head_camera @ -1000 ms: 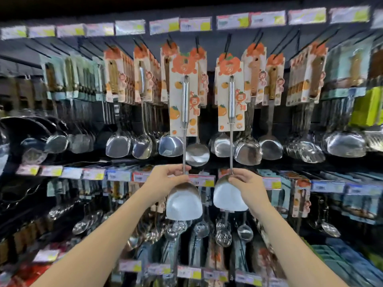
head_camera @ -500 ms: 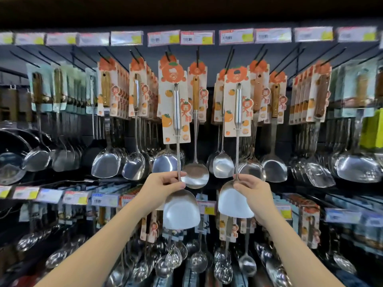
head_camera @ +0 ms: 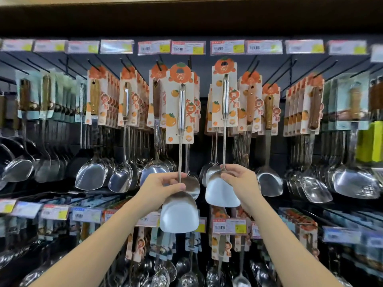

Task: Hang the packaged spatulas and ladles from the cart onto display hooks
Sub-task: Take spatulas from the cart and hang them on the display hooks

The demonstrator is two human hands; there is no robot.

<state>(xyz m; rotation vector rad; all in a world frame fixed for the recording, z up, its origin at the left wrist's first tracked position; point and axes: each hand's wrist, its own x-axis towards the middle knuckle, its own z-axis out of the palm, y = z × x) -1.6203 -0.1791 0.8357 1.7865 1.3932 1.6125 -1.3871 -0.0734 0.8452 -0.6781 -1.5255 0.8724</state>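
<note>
I hold two packaged steel spatulas upright in front of a rack of display hooks. My left hand [head_camera: 160,188] pinches the thin shaft of the left spatula [head_camera: 179,213], whose orange-printed card [head_camera: 179,106] reaches up to a black hook [head_camera: 159,65]. My right hand [head_camera: 241,180] grips the right spatula [head_camera: 222,192] just above its blade. Its card [head_camera: 224,94] stands a little higher, near the hook row. Whether either card's hole is on a hook I cannot tell.
Rows of carded spatulas and ladles [head_camera: 124,141] hang to both sides and on a lower rail [head_camera: 186,266]. Price labels [head_camera: 187,47] line the top shelf edge. Several bare black hooks [head_camera: 290,67] slant out at upper right. Green boxes [head_camera: 370,141] sit far right.
Both hands have lifted the spatulas higher toward the top hook row, the right one a little above the left. The view has tilted upward.
</note>
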